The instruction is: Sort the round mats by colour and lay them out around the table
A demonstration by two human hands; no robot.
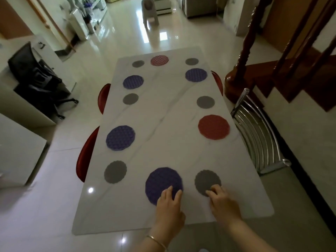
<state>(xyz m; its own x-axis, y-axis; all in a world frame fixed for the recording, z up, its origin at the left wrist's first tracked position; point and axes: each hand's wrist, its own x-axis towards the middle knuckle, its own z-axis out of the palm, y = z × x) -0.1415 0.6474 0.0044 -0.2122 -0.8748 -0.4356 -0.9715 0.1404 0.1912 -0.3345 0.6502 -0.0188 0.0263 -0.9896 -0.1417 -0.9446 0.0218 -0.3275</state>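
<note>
Mats lie in a ring around the long white marble table (163, 110), all flat and apart from each other. Red chairs (85, 157) are tucked in on the left side, and a shiny metal chair (254, 131) stands on the right. Big purple mats and red mats sit between small grey ones. At the near end, the left hand (169, 202) rests with straight fingers on the near edge of a big purple mat (162, 182). Just beside it, the right hand (222, 200) touches a small grey mat (205, 180) with its fingertips, fingers a little bent.
</note>
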